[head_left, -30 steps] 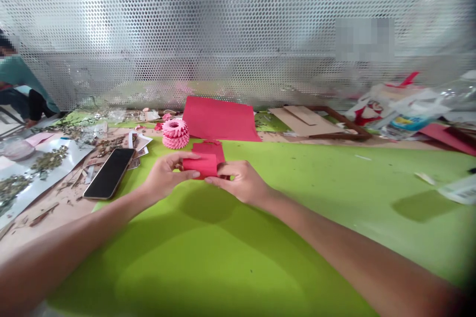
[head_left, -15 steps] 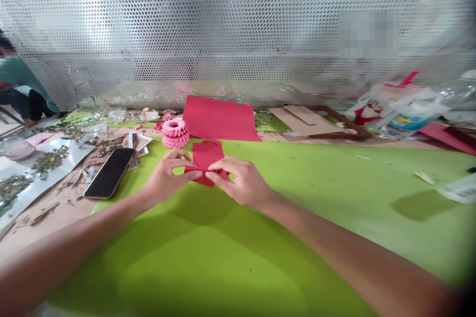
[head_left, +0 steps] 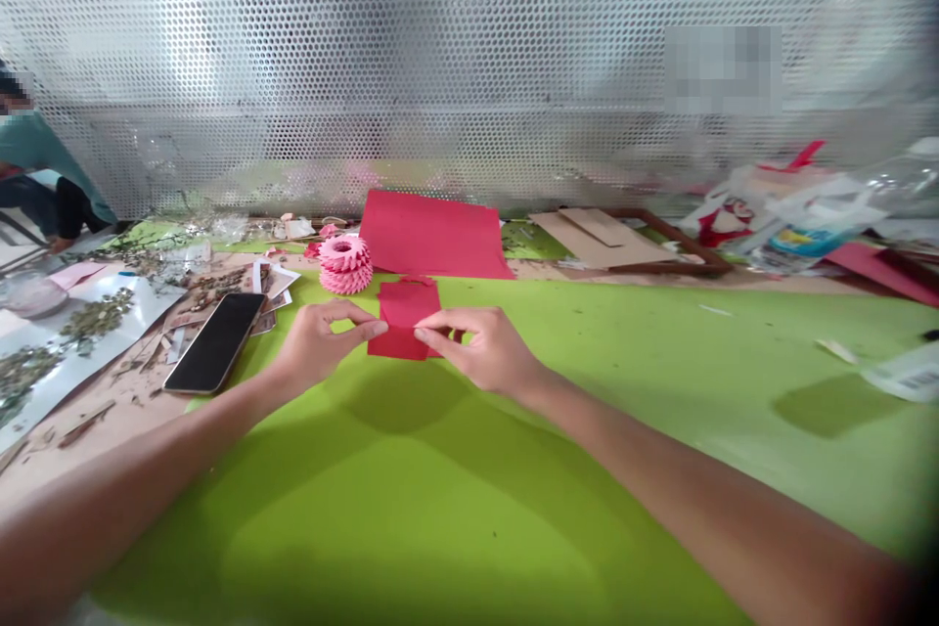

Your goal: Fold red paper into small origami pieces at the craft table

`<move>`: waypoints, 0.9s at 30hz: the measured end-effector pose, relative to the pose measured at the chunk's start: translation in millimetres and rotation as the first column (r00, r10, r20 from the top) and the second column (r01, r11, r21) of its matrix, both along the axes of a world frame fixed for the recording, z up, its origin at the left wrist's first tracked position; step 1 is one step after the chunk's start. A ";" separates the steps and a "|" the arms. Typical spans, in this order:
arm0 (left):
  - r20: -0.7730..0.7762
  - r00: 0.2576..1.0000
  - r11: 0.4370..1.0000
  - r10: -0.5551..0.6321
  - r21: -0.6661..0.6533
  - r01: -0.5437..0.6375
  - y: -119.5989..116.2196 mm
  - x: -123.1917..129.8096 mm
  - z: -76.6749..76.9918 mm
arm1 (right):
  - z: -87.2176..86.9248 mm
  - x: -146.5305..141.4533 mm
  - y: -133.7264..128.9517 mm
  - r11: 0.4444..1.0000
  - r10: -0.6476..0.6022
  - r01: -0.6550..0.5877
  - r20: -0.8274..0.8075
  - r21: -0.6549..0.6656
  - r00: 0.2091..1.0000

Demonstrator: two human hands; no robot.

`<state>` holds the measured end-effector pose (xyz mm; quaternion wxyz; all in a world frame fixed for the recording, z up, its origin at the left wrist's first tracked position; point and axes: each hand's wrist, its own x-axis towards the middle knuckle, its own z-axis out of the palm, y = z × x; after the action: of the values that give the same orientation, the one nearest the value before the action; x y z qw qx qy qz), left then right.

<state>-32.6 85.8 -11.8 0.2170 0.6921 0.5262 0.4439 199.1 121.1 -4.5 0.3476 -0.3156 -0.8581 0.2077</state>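
Perforated metal panel (head_left: 455, 49): spans the full width behind the work and bounds it at the back. Green work surface (head_left: 411, 528): its far edge runs just in front of the panel-side clutter; its left edge slants toward the near side; a broad stretch extends to the right of the hands and another lies between the forearms. Large red sheet (head_left: 440, 233): lies across the far edge, its front border near the fingers' working area. Left hand (head_left: 319, 342) and right hand (head_left: 488, 352): in each, thumb and forefinger are drawn together in a pinch, gripping the small red paper (head_left: 402, 318) by its opposite side margins, with a narrow gap between the two sets of fingertips. Phone (head_left: 216, 342): at the left edge of the green, beside the left wrist. Small red paper: centred between the hands, a crosswise line joining the two grips; whether one piece or two overlap cannot be told. Pink ruffled ring (head_left: 344, 264): just beyond the left hand, left of the paper. Pale strip (head_left: 715, 310): near the far edge, well right of the hands.
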 end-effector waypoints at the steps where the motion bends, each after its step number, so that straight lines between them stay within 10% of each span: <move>1: -0.043 0.999 0.999 -0.010 0.051 0.012 0.1 0.2 -0.3 | -0.8 -0.1 0.0 1.000 0.004 -0.004 0.010 0.008 1.000; 12: -0.431 0.902 0.921 0.038 0.365 0.135 -6.9 17.5 -9.2 | -10.2 -7.1 -7.3 0.978 0.047 -0.060 0.068 0.198 0.997; 21: -0.398 0.900 0.922 0.175 0.387 -0.008 7.3 -9.0 2.4 | -1.4 2.2 4.2 0.973 -0.017 0.013 0.014 0.229 1.000; 27: -0.499 0.866 0.930 0.013 0.323 0.173 1.3 3.7 -7.1 | -8.4 -0.1 1.9 0.965 0.019 -0.042 0.095 0.257 0.995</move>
<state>-28.9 87.1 -18.9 -0.0354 0.8315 0.4448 0.3310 199.0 123.0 -12.9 0.3430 -0.2634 -0.8977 0.0846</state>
